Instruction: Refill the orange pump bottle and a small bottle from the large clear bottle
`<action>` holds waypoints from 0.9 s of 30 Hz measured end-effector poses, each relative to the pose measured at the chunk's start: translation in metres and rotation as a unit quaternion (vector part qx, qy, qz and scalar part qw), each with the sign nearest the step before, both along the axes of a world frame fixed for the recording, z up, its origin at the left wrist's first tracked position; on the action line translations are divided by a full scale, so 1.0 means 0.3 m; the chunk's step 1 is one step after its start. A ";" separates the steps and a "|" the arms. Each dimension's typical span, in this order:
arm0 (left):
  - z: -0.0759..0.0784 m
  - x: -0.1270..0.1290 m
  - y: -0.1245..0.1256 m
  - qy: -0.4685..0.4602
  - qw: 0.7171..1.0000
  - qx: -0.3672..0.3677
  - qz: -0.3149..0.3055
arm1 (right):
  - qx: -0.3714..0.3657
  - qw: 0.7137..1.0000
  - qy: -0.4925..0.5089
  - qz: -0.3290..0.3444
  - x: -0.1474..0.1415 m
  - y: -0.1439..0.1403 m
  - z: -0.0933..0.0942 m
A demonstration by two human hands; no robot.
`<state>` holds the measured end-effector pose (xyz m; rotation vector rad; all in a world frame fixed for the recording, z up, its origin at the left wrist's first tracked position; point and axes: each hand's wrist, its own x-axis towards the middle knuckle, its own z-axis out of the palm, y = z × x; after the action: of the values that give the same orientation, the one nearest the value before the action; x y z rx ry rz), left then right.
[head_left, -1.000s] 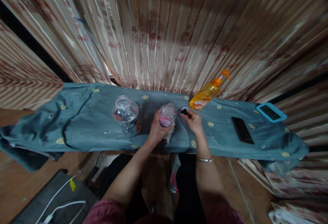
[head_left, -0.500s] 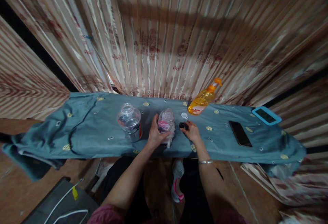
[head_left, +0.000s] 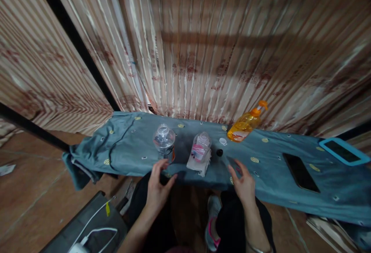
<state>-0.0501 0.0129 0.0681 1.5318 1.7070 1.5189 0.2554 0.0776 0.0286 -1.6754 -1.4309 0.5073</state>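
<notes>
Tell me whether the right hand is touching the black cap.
Apart. The head view shows blue-green cloth between the black cap and the nearest fingertips of the right hand.

Bottle [head_left: 200, 148] on a cloth [head_left: 198, 167], between another bottle [head_left: 164, 140] at left and a cap [head_left: 219, 152] at right.
</notes>
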 end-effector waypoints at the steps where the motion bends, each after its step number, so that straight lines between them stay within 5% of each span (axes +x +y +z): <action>1: 0.019 -0.030 0.016 -0.002 0.999 0.007 0.042 | -0.001 1.000 0.024 0.001 -0.018 -0.044 -0.002; 5: 0.068 -0.104 0.166 -0.029 0.995 0.025 0.088 | -0.027 0.993 0.105 0.039 -0.129 -0.204 -0.010; 9: 0.060 -0.103 0.305 -0.082 0.995 -0.010 0.063 | -0.066 0.976 0.170 0.116 -0.253 -0.301 -0.014; 12: 0.049 -0.089 0.334 -0.091 0.993 -0.018 0.079 | -0.090 0.960 0.211 0.160 -0.325 -0.335 -0.017; 20: 0.160 -0.037 0.202 -0.103 0.994 -0.010 0.029 | -0.117 0.890 0.397 0.192 -0.424 -0.319 -0.037; 27: 0.265 0.110 0.050 -0.237 0.956 -0.058 -0.164 | -0.167 0.715 0.659 0.163 -0.399 -0.296 0.020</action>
<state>-0.0172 0.0277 0.1474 1.1923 1.1802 1.4329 0.1358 -0.0113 0.0348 -0.7702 -0.4842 1.7899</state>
